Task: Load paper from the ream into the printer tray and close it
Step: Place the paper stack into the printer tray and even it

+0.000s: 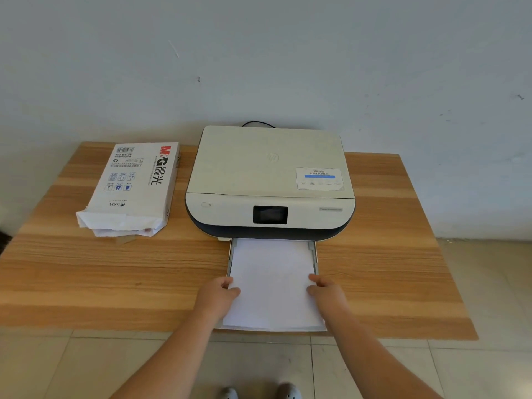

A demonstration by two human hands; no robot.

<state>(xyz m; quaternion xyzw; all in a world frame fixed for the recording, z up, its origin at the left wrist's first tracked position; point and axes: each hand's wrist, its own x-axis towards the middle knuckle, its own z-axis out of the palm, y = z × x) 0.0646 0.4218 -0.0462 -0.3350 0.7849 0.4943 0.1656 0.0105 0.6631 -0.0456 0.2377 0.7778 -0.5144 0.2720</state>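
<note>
A cream and dark printer stands at the back middle of the wooden table. Its paper tray is pulled out toward me. A white paper stack lies in the tray, its near end reaching the table's front edge. My left hand pinches the stack's left edge. My right hand pinches its right edge. The opened ream, a white wrapper with red and black print, lies to the left of the printer with its torn end facing me.
A black cable runs behind the printer against the pale wall. Tiled floor shows to the right of and in front of the table. The tips of my shoes appear at the bottom edge.
</note>
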